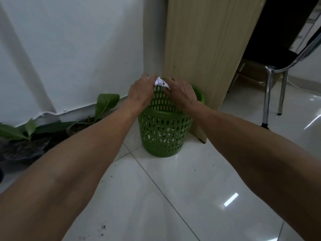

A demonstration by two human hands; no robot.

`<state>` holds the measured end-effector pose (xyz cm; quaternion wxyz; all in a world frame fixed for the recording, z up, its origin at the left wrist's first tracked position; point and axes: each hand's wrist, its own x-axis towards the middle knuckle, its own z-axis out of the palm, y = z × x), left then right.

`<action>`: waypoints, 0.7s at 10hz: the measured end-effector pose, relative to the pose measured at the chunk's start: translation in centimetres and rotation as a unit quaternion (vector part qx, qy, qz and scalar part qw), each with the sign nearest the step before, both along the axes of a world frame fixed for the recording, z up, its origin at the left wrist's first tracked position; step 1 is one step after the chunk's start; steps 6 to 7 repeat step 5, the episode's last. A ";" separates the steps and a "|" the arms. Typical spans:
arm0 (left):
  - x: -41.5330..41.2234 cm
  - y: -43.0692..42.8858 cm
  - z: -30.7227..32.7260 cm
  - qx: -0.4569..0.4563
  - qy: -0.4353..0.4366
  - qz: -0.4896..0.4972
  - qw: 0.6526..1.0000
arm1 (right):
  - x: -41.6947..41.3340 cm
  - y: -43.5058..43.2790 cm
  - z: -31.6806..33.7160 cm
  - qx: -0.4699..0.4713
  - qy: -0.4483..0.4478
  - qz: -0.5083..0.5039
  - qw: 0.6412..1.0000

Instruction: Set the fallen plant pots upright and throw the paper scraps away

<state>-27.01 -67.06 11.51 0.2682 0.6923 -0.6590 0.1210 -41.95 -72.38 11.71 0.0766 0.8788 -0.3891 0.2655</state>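
- Floor (156, 197): pots (26, 148) by the wall, whether upright is unclear.
- Bin (165, 134): green, scraps already inside.
- Left hand (141, 94), right hand (180, 93): fingers of both pinch one paper wad (161, 82) above the bin mouth.
- Step: binning paper (nearly done); next, both hands let go together so it drops inside.

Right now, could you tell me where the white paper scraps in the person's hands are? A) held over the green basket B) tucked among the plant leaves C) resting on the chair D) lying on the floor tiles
A: both hands, left hand and right hand, pinch the paper scraps together above the green basket.
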 end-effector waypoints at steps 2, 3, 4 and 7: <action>-0.9 -3.2 -2.7 0.182 0.066 -0.042 0.980 | 0.0 -1.8 -2.9 0.172 -0.014 -0.084 0.981; -0.6 -3.1 -1.6 0.198 0.075 -0.035 0.977 | 0.0 -2.1 -2.2 0.275 -0.025 -0.103 0.956; -0.1 -2.1 -0.9 0.214 0.075 -0.032 0.973 | 0.1 -1.7 -1.9 0.305 -0.039 -0.097 0.947; 0.8 -0.5 -0.7 0.189 0.089 -0.014 0.978 | 0.3 -1.0 -1.4 0.280 -0.065 -0.104 0.952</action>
